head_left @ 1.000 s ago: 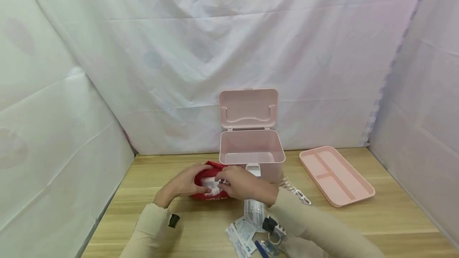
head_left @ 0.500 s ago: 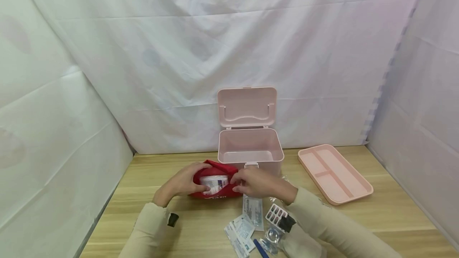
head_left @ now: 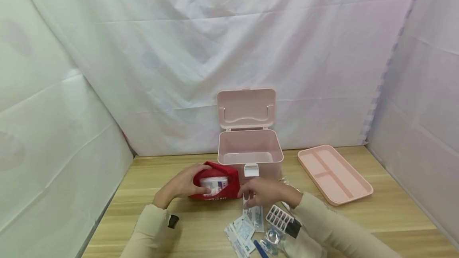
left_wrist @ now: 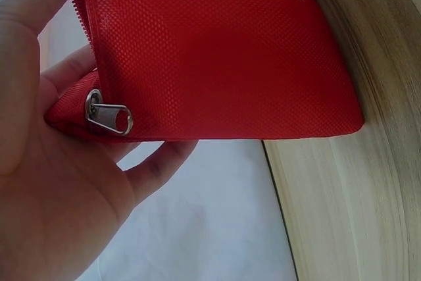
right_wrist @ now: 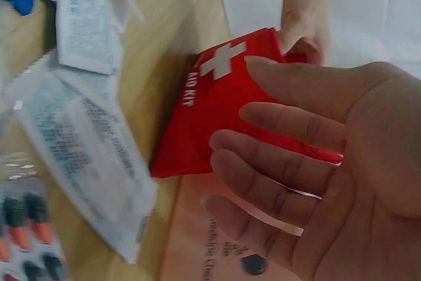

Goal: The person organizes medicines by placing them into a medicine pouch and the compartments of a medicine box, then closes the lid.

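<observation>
A red first aid pouch stands on the table, its zipped mouth spread wide. White packages show inside. My left hand holds the pouch by its left end, thumb at the mouth and fingers behind. The left wrist view shows the metal zipper pull close to the palm. Just off the pouch's right end is my right hand, holding nothing. In the right wrist view its fingers reach out loosely, overlapping the pouch. Below that hand lies a clear-and-white sealed packet.
Behind the pouch stands a pink medicine box, lid raised. A pink divided tray lies at right. Nearer are a capsule blister pack, small white sachets, a clear bag and a blue stick-like thing.
My right hand has come away from the pouch's mouth, moving right and toward me. The mouth stands wider, and the blister pack shows from under my arm. My left hand keeps its hold.
</observation>
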Demonstrator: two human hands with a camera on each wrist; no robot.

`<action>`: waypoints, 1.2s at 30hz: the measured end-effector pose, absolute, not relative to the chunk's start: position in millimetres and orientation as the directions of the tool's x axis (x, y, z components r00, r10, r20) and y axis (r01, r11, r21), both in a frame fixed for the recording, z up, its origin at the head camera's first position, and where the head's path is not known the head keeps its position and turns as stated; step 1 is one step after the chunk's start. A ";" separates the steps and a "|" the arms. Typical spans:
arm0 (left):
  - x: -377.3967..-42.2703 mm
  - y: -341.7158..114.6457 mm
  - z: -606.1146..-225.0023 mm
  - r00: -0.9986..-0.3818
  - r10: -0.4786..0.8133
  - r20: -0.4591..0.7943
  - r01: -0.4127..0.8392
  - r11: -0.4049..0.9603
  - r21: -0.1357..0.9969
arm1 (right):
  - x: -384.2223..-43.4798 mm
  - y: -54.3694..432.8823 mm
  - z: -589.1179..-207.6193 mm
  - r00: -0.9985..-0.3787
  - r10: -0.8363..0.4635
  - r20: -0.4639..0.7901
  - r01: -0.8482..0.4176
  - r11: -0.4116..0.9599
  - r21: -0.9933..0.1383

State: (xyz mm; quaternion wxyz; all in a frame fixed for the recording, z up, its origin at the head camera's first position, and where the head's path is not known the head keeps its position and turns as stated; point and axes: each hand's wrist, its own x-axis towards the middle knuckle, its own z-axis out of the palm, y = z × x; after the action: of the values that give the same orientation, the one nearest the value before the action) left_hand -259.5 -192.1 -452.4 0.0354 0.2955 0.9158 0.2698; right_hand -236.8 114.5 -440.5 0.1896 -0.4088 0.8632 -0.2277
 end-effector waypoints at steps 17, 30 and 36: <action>-257.8 -192.2 -453.4 -0.831 0.549 0.089 0.505 0.678 0.534 | -227.2 117.4 -478.3 -0.604 -0.744 -0.286 -0.546 0.648 -0.532; -258.8 -191.8 -453.5 -0.834 0.546 0.073 0.496 0.686 0.532 | -226.1 110.7 -492.1 -0.642 -0.692 -0.329 -0.498 0.703 -0.507; -259.5 -192.1 -453.9 -0.828 0.554 0.087 0.510 0.680 0.526 | -224.3 107.7 -493.3 -0.658 -0.679 -0.327 -0.484 0.713 -0.507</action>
State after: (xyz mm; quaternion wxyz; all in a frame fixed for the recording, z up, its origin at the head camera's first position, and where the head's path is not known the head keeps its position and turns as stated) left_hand -259.5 -192.1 -453.9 0.0397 0.2906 0.9157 0.2748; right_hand -224.3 107.7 -493.3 0.2537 -0.3266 0.8901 -0.1914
